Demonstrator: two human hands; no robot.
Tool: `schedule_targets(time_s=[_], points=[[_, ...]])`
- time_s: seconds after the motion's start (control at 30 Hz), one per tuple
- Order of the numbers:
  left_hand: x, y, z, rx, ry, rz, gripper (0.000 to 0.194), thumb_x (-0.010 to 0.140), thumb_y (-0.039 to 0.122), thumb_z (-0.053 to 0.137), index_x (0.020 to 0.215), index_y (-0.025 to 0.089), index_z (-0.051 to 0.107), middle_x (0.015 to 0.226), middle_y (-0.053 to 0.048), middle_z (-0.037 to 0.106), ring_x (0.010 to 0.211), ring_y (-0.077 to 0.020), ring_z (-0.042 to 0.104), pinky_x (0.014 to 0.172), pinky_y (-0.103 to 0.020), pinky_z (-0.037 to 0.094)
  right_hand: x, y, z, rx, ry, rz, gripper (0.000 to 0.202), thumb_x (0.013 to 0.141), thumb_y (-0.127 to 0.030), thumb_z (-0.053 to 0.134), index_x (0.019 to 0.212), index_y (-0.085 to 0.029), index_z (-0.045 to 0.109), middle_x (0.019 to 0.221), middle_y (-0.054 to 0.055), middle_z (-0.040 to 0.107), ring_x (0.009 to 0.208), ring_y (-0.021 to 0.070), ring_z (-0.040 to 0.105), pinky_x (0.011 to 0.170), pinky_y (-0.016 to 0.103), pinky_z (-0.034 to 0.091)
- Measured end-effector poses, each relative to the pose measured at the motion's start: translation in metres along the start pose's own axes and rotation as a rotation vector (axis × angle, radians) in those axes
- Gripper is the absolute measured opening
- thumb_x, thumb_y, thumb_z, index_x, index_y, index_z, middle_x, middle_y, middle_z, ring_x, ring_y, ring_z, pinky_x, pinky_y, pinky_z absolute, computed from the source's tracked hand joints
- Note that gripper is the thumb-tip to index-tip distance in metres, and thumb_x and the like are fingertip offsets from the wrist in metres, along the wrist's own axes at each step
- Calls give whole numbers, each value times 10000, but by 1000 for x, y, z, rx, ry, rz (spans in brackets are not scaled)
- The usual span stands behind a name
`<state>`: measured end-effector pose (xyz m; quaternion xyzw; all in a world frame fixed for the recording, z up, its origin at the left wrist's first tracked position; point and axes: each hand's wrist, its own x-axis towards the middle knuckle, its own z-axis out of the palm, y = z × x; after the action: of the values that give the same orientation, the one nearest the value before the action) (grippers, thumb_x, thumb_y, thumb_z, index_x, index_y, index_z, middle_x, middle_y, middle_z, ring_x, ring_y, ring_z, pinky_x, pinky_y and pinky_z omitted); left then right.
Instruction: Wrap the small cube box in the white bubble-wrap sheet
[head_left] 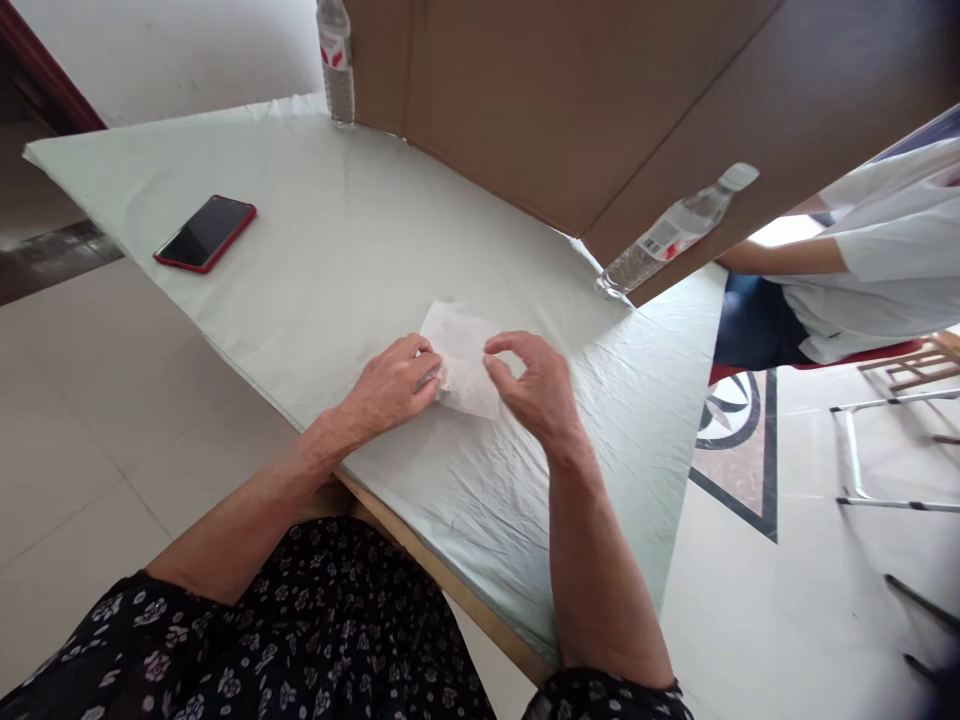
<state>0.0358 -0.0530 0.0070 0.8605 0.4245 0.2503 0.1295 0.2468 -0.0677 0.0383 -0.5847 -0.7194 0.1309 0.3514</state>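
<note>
Left hand (pixel 390 385) pinching a crumpled wrap (pixel 443 378) over the white sheet (pixel 472 345), flat on the cloth (pixel 300 250); right hand (pixel 540 390) curved, fingertips nearly meeting, grip unclear. Present step: handling at the sheet, calling for light fingertip control.

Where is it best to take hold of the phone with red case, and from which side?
I would pinch the phone by its two long edges, coming from above: it lies flat on the cloth, screen up, hiding its underside.

2 bottles (pixel 663 245), 1 phone (pixel 206 233)
</note>
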Motion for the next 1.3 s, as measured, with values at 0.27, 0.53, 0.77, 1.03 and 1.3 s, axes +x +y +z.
schedule_targets(time_s=[0.27,0.53,0.77,1.03,1.3], points=[[0,0,-2,51,-25,37,195,917,187,518,954,183,709,1127,-98,678,955,-216,610,793,-326,490,-22,27,-19,-59,-274,510,576,828,-496,684,1282,-148,609,1002,110,748,781,205,682,733,346,521],[4,-9,-2,92,-66,121,214,940,227,540,1016,175,733,1063,-103,721,1005,-269,561,884,-402,450,-24,13,22,147,-159,692,918,811,-543,666,1562,-158,304,1055,98,707,661,176,672,523,276,508],[2,-11,-2,66,-81,133,221,956,232,533,1046,171,726,1109,-99,717,977,-262,555,863,-391,441,-34,13,10,-77,-159,702,776,858,-573,616,1462,-113,454,1025,126,714,743,217,701,628,316,544],[0,-13,2,62,-53,147,221,960,229,527,1062,187,719,1141,-93,693,980,-250,561,882,-387,444,-27,9,26,309,-96,775,802,812,-473,688,1495,-157,411,900,76,664,573,181,626,417,298,512],[4,-9,-2,109,-88,140,196,951,214,544,1034,165,714,1208,-119,647,1014,-267,564,859,-386,462,-21,6,48,371,-3,721,910,719,-396,687,1524,-159,336,938,56,684,654,173,616,424,250,497]])
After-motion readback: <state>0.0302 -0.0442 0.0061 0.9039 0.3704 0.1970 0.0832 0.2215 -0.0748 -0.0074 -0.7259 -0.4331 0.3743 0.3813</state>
